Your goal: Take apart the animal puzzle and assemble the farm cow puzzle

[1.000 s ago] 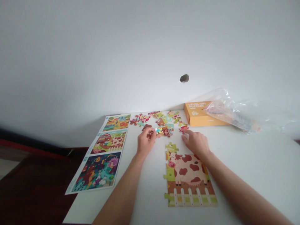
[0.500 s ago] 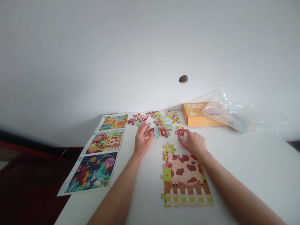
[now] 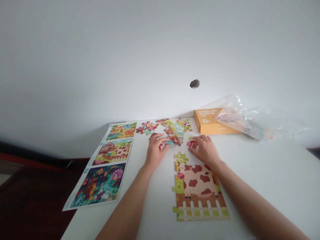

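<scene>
My left hand (image 3: pixel 155 151) is closed, thumb and fingers curled round a puzzle piece (image 3: pixel 162 145) with red and white on it. A loose pile of puzzle pieces (image 3: pixel 172 128) lies just beyond that hand. My right hand (image 3: pixel 206 151) pinches a puzzle piece with a red barn (image 3: pixel 191 143) at its left side, low over the table. Nearer me lies a partly joined cow puzzle (image 3: pixel 200 186), showing a spotted cow above a white fence. A green piece (image 3: pixel 180 156) sticks up from its top left corner.
A picture sheet (image 3: pixel 123 181) with three printed scenes lies on the left of the white table (image 3: pixel 265 176). At the back right stands an orange puzzle box (image 3: pixel 210 121), partly covered by a clear plastic bag (image 3: pixel 255 125). A wall with a hole (image 3: pixel 194 83) rises behind.
My left hand has shifted slightly right and nearer me, and a light blue piece has turned flatter beside its fingers. My right hand stays by the barn piece, fingers slightly shifted.
</scene>
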`<state>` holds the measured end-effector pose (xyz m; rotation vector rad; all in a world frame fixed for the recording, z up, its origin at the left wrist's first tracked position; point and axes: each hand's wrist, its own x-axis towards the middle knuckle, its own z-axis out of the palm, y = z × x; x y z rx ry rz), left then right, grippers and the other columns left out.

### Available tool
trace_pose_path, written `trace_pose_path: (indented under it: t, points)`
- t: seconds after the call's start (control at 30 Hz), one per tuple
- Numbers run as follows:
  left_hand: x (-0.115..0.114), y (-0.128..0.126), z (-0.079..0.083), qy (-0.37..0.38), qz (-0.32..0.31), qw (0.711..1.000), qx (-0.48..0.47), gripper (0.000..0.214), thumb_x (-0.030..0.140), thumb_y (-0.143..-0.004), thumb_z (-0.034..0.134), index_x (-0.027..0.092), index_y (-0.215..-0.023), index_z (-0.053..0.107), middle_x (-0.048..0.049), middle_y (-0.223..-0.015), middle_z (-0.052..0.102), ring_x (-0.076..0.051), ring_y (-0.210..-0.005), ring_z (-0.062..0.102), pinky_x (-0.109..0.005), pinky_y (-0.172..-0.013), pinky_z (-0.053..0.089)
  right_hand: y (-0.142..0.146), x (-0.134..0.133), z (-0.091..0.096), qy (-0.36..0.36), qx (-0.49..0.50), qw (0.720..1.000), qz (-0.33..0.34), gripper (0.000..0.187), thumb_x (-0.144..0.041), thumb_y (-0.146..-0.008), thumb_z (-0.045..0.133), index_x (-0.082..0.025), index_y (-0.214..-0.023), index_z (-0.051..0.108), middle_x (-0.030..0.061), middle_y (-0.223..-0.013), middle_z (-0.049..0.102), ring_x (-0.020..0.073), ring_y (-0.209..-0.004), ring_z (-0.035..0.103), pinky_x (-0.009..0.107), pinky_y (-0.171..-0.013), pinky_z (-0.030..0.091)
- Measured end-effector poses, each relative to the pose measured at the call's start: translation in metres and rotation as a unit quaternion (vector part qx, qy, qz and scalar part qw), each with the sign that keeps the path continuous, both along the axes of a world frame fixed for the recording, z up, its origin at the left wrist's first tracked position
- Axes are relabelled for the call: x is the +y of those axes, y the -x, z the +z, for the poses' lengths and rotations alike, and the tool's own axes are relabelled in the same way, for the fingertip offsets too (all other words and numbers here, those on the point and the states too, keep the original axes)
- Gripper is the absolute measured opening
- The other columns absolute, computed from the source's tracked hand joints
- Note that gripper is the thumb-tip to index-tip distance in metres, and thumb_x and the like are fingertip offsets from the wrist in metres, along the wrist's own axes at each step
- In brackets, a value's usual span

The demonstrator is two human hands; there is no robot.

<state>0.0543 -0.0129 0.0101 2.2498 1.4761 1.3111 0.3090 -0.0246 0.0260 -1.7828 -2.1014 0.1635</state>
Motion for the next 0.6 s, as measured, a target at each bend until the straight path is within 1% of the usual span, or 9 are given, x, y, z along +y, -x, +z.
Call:
trace_pose_path:
  t: [0.07,0.13,0.23,0.27,0.33,0.4,0.47,0.53,0.6]
  points:
    - [0.001,0.001,-0.001,-0.001,0.022,1.000,0.003,0.008,0.021,-0.083,0.068,0.022,-0.090,0.070,-0.0077,-0.115,0.061,-0.025,-0.116,0.055,-0.044,-0.103,0.045,0.000,0.000,0.000,0.006,-0.001,1.000,-0.017,0.062,-0.047,-0.078,0.071,-0.016,-0.129,0.058,0.0143,-0.108,0.061,0.0292,-0.102,0.055,0.038,-0.093,0.043]
    - [0.001,0.001,-0.002,0.000,0.035,0.999,0.011,0.007,0.022,-0.083,0.069,0.022,-0.089,0.071,-0.0069,-0.107,0.062,-0.024,-0.110,0.057,-0.042,-0.099,0.047,-0.001,0.000,0.000,0.012,-0.002,1.000,-0.025,0.073,-0.051,-0.076,0.072,-0.015,-0.136,0.053,0.0148,-0.107,0.061,0.0305,-0.101,0.055,0.039,-0.092,0.043]
    - [0.004,0.003,-0.006,-0.003,0.050,0.999,0.011,0.007,0.023,-0.083,0.068,0.022,-0.089,0.072,-0.0035,-0.083,0.062,-0.021,-0.093,0.061,-0.038,-0.093,0.051,-0.002,0.000,-0.001,0.009,0.007,1.000,-0.027,0.079,-0.054,-0.073,0.075,-0.016,-0.138,0.051,0.0142,-0.105,0.061,0.0303,-0.100,0.057,0.037,-0.089,0.044]
    - [0.004,0.004,-0.008,-0.003,0.053,0.999,0.005,0.008,0.023,-0.084,0.068,0.022,-0.089,0.073,-0.0021,-0.076,0.062,-0.020,-0.087,0.062,-0.038,-0.092,0.052,-0.003,0.000,-0.001,0.008,0.016,0.999,-0.026,0.075,-0.053,-0.073,0.075,-0.017,-0.135,0.054,0.0134,-0.102,0.062,0.0291,-0.097,0.058,0.036,-0.087,0.044]
    - [0.006,0.005,-0.011,-0.006,0.056,0.998,-0.005,0.009,0.025,-0.084,0.067,0.022,-0.090,0.074,-0.0008,-0.069,0.063,-0.018,-0.078,0.062,-0.038,-0.091,0.053,-0.003,0.000,0.001,0.009,0.044,0.999,-0.026,0.055,-0.051,-0.076,0.072,-0.017,-0.119,0.064,0.0106,-0.094,0.064,0.0250,-0.088,0.060,0.031,-0.079,0.044]
    - [0.006,0.005,-0.013,-0.005,0.064,0.998,-0.007,0.012,0.026,-0.084,0.067,0.023,-0.093,0.075,-0.0021,-0.076,0.068,-0.019,-0.080,0.064,-0.038,-0.092,0.053,-0.003,-0.001,0.004,0.003,0.081,0.996,-0.030,0.032,-0.047,-0.083,0.064,-0.018,-0.093,0.070,0.0069,-0.082,0.064,0.0203,-0.076,0.059,0.028,-0.070,0.042]
    - [0.006,0.005,-0.012,0.001,0.073,0.997,-0.007,0.017,0.027,-0.085,0.065,0.024,-0.099,0.075,-0.0038,-0.085,0.072,-0.021,-0.089,0.065,-0.039,-0.094,0.052,-0.004,-0.001,0.007,-0.008,0.121,0.992,-0.041,0.030,-0.044,-0.087,0.056,-0.018,-0.074,0.066,0.0037,-0.071,0.062,0.0169,-0.065,0.055,0.027,-0.064,0.038]
    - [0.004,0.004,-0.009,0.014,0.071,0.997,-0.011,0.027,0.025,-0.086,0.062,0.024,-0.111,0.072,-0.0039,-0.089,0.072,-0.022,-0.095,0.064,-0.040,-0.097,0.051,-0.005,-0.002,0.009,-0.009,0.164,0.986,-0.040,0.032,-0.042,-0.089,0.053,-0.019,-0.071,0.064,0.0016,-0.064,0.059,0.0149,-0.059,0.051,0.027,-0.061,0.036]
    - [0.004,0.004,-0.006,0.026,0.065,0.997,-0.013,0.037,0.022,-0.086,0.060,0.025,-0.123,0.066,-0.0034,-0.090,0.072,-0.022,-0.096,0.064,-0.041,-0.099,0.050,-0.007,-0.002,0.009,-0.001,0.209,0.978,-0.008,0.026,-0.039,-0.088,0.052,-0.018,-0.086,0.067,-0.0005,-0.063,0.057,0.0138,-0.057,0.050,0.026,-0.060,0.036]
